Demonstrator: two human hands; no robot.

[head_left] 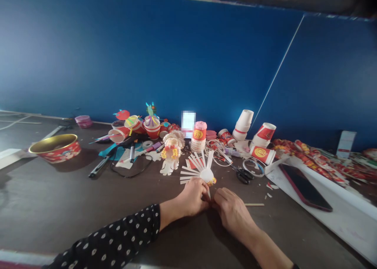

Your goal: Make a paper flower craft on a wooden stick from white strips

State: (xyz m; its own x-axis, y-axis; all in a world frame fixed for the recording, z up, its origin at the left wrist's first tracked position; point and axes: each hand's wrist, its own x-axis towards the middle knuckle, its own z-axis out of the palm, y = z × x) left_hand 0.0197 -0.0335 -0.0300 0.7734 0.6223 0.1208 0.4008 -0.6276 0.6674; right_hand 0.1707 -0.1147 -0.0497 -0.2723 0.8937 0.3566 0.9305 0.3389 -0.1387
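A white paper cup is cut into long strips that fan out around its round base. One strip near my hands is curled and shows red and yellow. My left hand is closed, pinching a strip on the near side of the cup. Close beside it, my right hand is closed too, fingertips almost meeting the left ones at the strip's end. From behind the right hand a thin wooden stick sticks out, level with its fingertips. The fingers hide the strip's tip and the rest of the stick.
Black scissors and paper scraps lie right of the cut cup. A phone rests in a white tray. Behind stand stacked paper cups and a paper-flower figure. At left are a red bowl and a cutter knife.
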